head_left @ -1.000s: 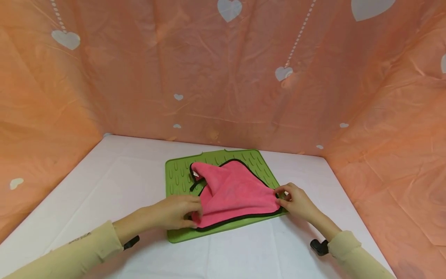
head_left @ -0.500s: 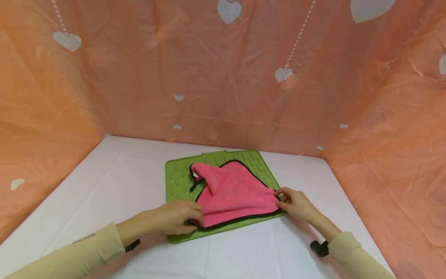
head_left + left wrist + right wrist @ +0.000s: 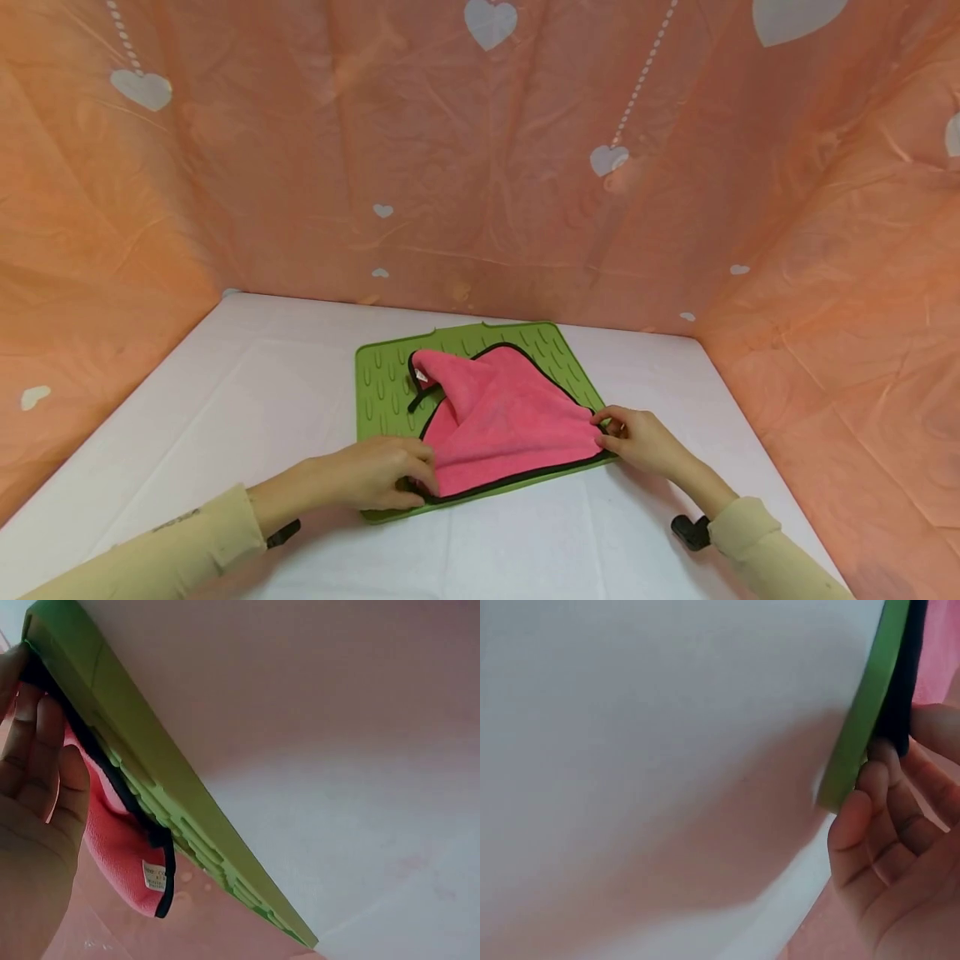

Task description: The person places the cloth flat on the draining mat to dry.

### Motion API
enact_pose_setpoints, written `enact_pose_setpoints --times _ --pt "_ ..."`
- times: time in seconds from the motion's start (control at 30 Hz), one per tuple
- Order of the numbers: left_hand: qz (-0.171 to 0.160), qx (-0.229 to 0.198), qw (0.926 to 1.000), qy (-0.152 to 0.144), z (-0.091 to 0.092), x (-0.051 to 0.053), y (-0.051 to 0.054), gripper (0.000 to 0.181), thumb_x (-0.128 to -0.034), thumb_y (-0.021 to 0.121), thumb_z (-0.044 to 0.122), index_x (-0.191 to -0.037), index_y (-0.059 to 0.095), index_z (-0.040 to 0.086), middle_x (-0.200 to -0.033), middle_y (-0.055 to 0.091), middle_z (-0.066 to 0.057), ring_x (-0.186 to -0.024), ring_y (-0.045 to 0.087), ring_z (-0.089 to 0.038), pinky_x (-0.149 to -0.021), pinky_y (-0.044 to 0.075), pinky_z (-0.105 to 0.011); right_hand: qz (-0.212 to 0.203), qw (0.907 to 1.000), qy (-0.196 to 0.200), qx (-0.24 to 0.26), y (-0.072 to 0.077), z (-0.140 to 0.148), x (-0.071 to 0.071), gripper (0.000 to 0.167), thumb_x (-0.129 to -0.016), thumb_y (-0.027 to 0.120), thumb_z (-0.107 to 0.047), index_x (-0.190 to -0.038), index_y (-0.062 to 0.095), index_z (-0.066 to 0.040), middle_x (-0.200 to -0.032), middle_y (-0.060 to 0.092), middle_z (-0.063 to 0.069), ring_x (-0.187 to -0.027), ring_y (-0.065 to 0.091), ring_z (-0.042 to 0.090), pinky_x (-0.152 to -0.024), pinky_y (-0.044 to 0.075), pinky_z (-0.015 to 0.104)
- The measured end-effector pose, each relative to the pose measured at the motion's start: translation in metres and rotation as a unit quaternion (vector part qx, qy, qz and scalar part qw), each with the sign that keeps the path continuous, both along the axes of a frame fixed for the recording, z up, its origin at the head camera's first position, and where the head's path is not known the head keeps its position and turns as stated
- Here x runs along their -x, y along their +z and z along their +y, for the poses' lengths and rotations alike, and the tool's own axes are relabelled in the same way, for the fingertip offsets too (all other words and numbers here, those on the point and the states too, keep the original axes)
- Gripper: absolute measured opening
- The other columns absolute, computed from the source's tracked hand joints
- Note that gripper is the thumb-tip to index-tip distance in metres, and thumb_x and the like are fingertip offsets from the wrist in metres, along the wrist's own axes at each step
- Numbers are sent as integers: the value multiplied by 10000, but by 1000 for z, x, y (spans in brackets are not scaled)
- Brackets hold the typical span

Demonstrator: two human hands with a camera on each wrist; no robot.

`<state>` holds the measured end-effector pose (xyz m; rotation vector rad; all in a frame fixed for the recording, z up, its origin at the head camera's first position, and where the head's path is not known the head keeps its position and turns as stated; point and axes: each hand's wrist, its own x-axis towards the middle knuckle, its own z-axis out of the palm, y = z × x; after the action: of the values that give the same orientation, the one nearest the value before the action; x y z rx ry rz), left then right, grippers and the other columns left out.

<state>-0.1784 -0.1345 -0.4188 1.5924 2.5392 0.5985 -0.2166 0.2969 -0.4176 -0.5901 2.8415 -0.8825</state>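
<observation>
A pink cloth with black edging lies rumpled over a green ridged mat. Its far left corner is folded over, baring a white label and a black loop. At the near left corner my left hand pinches the cloth's edge between thumb and fingers; the left wrist view has the label hanging below that hand. My right hand pinches the near right corner by its black edging, just over the mat's right rim. The cloth's underside is mostly hidden.
The mat rests on a white-covered table. Orange sheets printed with white hearts rise behind it and on both sides. A black device sits at the right wrist, and another at the left.
My left hand has shifted slightly down and right with the cloth's near left corner, and the front edge there sits a little lower. My right hand has dipped slightly, still pinching its corner.
</observation>
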Motion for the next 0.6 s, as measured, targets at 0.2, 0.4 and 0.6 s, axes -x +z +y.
enact_pose_setpoints --times 0.2,0.4,0.6 --pt "-336 -158 9987 348 -5 3 9 104 -971 759 201 -1075 770 201 -1042 641 128 -921 613 -2 -833 548 -227 416 9991 -88 43 8 -3 6 152 -932 766 -97 -1069 741 -38 -819 621 -33 -660 534 85 -598 465 259" --pt "65 -725 9932 908 -8 23 15 118 -977 745 171 -1094 758 168 -1019 639 75 -815 566 -22 -724 528 -222 931 9949 -287 253 17 -14 19 169 -927 753 -65 -1080 743 6 -930 678 44 -774 616 145 -677 513 285" --pt "352 -1627 9692 1816 -18 52 17 146 -953 750 88 -1099 747 94 -1038 685 54 -826 601 -80 -655 528 -271 854 9944 -419 466 23 -33 43 208 -966 716 -126 -1131 735 0 -1088 713 128 -914 677 263 -739 547 348"
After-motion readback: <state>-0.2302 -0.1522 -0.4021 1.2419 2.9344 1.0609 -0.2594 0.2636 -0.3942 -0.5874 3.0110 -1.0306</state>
